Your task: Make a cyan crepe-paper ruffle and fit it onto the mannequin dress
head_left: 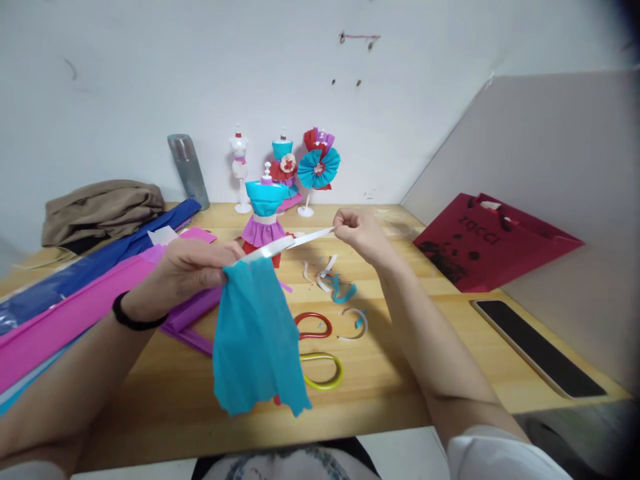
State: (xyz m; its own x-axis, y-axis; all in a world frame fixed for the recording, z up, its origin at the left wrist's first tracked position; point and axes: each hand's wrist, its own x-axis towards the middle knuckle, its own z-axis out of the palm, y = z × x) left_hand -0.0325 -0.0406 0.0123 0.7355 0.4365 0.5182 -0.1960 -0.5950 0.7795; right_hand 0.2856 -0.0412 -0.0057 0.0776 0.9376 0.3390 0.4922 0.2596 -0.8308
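Note:
My left hand (200, 263) is closed on the upper left corner of a turquoise crepe paper piece (260, 333), which hangs down gathered with a ragged lower edge. Along its top edge runs a narrow white tape strip (313, 237), lifted from the paper towards the right. The far end of that strip is pinched between the thumb and finger of my right hand (357, 230). Just behind the strip stands a small dress form (266, 200) in a turquoise top and purple ruffled skirt. Scissors with a red handle (315, 325) and a yellow handle (324, 371) lie partly hidden under the hanging paper.
Paper scraps (343, 290) lie mid-table. Behind stand more dress forms (240, 167) and a flask (189, 170). Pink crepe paper (75, 300), a blue roll (45, 297) and brown cloth (103, 207) fill the left. A red bag (493, 243) and a phone (537, 347) are right.

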